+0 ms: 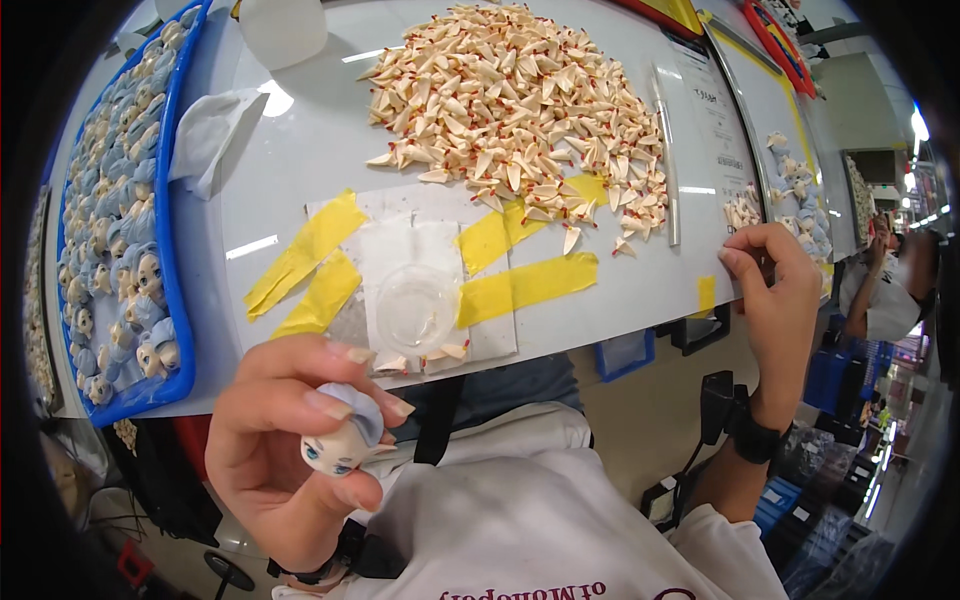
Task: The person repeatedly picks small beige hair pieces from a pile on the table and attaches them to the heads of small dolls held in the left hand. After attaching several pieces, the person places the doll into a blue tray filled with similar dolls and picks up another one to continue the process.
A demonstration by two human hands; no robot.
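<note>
My left hand (pixel 290 440) holds a small doll head (pixel 343 435) with pale blue hair and painted eyes, below the table's near edge. My right hand (pixel 775 300) rests on the table's right edge with fingers curled, thumb against forefinger; whether it pinches anything is hidden. A big heap of cream pointed pieces with red tips (pixel 520 100) lies at the middle of the white table (pixel 300 160). A clear round cup (pixel 416 305) sits on a plastic sheet held by yellow tape strips (pixel 525 285), with a few loose pieces beside it.
A blue tray (pixel 170 260) at the left is full of several blue-haired doll heads. A crumpled white tissue (pixel 205 135) lies beside it. A metal rod (pixel 668 160) and a paper sheet (pixel 715 120) lie at the right. A person sits at the far right.
</note>
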